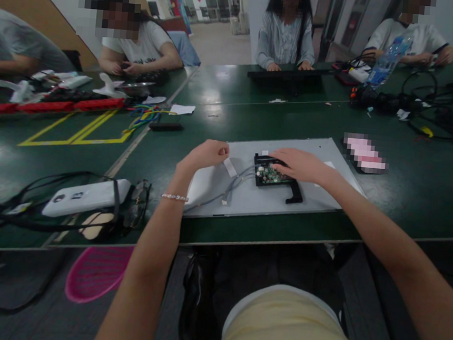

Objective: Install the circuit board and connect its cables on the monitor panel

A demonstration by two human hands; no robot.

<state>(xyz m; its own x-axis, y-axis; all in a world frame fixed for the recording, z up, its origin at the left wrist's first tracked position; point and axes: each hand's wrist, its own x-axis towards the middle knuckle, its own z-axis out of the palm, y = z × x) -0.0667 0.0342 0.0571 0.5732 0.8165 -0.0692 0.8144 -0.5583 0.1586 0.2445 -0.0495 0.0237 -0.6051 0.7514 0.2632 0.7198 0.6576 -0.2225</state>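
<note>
My left hand [210,154] is closed in a pinch above the left part of a pale grey panel [243,203]. A white strip [230,167] hangs from its fingertips. My right hand [302,165] lies over a black frame [295,194], its fingers stretched out across the frame's upper right part. Inside that frame sits a green circuit board [266,174], partly hidden under the hand. Grey cables [235,183] run from the board's left side down to the panel's lower left corner. A small white piece [329,165] lies on the panel behind my right wrist.
A pink phone [365,153] lies right of the panel. To the left are a white device [85,197] with black cables, glasses [138,204] and a black bar [166,126]. Across the table, people sit near a keyboard [288,76] and a water bottle [386,62]. A pink basket [96,275] stands below.
</note>
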